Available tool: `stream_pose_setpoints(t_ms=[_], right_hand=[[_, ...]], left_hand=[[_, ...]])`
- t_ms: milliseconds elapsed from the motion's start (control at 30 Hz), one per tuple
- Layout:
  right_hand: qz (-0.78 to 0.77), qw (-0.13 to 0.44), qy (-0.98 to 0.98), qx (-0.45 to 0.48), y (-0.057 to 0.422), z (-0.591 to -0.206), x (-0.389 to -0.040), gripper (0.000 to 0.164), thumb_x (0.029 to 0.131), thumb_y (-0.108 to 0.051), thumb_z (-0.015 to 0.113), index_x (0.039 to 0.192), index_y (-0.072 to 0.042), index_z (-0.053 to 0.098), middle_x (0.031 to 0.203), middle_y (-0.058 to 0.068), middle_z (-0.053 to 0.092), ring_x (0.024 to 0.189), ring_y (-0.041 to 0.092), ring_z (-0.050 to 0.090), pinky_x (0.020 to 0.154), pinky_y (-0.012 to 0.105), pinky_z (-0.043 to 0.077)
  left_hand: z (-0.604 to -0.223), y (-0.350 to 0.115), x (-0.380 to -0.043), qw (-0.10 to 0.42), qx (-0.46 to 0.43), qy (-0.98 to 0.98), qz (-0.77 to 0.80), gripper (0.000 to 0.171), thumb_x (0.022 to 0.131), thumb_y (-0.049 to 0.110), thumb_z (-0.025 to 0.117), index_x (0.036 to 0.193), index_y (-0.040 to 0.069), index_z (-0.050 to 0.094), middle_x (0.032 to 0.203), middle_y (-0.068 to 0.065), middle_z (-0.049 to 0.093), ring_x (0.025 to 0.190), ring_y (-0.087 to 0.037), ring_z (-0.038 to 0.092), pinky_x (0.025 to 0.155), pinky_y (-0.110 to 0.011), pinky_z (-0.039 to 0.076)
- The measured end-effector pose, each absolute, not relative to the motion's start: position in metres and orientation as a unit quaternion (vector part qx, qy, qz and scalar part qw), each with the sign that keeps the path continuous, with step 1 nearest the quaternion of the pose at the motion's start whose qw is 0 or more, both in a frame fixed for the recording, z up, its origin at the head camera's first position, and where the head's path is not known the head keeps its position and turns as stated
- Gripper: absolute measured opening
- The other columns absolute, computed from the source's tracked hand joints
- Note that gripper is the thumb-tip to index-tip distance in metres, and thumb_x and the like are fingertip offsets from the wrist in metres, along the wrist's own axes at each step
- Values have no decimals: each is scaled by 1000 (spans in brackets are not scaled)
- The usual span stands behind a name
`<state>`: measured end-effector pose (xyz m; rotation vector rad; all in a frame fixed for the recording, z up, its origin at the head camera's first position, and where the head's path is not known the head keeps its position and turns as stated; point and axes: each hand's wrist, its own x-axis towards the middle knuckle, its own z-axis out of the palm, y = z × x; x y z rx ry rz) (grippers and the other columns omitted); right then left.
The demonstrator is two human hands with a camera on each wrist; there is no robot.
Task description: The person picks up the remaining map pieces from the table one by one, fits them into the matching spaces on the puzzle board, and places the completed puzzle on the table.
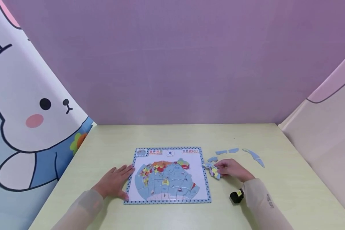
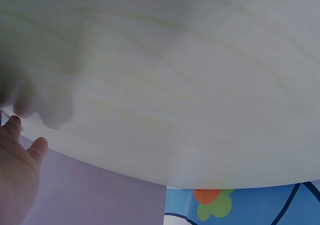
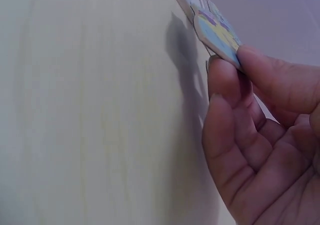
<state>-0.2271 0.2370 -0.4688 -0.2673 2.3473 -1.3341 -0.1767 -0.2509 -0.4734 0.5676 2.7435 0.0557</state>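
A world map jigsaw puzzle (image 1: 166, 179) sits in its dotted-border board (image 1: 166, 202) on the table, partly filled with pieces. My left hand (image 1: 115, 180) lies with its fingers spread along the board's left edge; in the left wrist view part of that hand (image 2: 17, 170) shows at the lower left. Off the board's right side, my right hand (image 1: 233, 169) pinches a blue, yellow and purple puzzle piece (image 1: 213, 171) between thumb and fingers. The right wrist view shows this piece (image 3: 217, 35) held above the table, tilted.
Loose blue puzzle pieces lie right of the board: a curved one (image 1: 212, 159), two short strips (image 1: 221, 152) and a longer arc (image 1: 250, 154). A black box-shaped device (image 1: 236, 196) is at the right wrist. A purple wall (image 1: 178, 64) stands behind the table.
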Motion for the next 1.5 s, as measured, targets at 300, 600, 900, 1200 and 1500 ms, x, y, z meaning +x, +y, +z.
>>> stream_pose_setpoints(t_ms=[300, 600, 900, 1200, 1500], right_hand=[[-496, 223, 832, -112, 229, -467, -232, 27, 90, 2, 61, 115, 11, 61, 79, 4, 60, 71, 16, 56, 64, 27, 51], [-495, 232, 831, -103, 222, -469, -233, 24, 90, 2, 60, 113, 9, 63, 81, 4, 61, 72, 16, 58, 68, 29, 52], [-490, 235, 829, -134, 215, -468, -233, 25, 89, 3, 61, 112, 11, 62, 81, 4, 62, 72, 15, 59, 68, 28, 53], [-485, 245, 828, -137, 206, -466, -233, 23, 88, 4, 60, 110, 11, 64, 78, 4, 63, 70, 15, 58, 68, 31, 53], [-484, 263, 823, -138, 197, -463, -234, 20, 87, 5, 60, 107, 9, 65, 78, 5, 62, 66, 13, 57, 64, 28, 52]], left_hand=[[-476, -249, -177, 170, 195, 966, 22, 114, 60, 71, 73, 148, 8, 35, 154, -9, 31, 141, -36, 25, 109, -61, 22], [-473, -250, -177, 168, 198, 965, 22, 114, 60, 70, 74, 148, 7, 36, 154, -10, 31, 141, -37, 25, 108, -62, 22], [-474, -251, -177, 168, 198, 965, 16, 115, 60, 71, 73, 148, 7, 35, 154, -10, 31, 141, -37, 25, 108, -62, 22], [-475, -251, -178, 170, 195, 966, 15, 115, 60, 72, 72, 148, 8, 35, 154, -10, 31, 141, -36, 25, 109, -61, 22], [-474, -251, -176, 170, 194, 966, 23, 115, 59, 70, 74, 148, 7, 36, 154, -10, 32, 140, -36, 26, 108, -62, 22]])
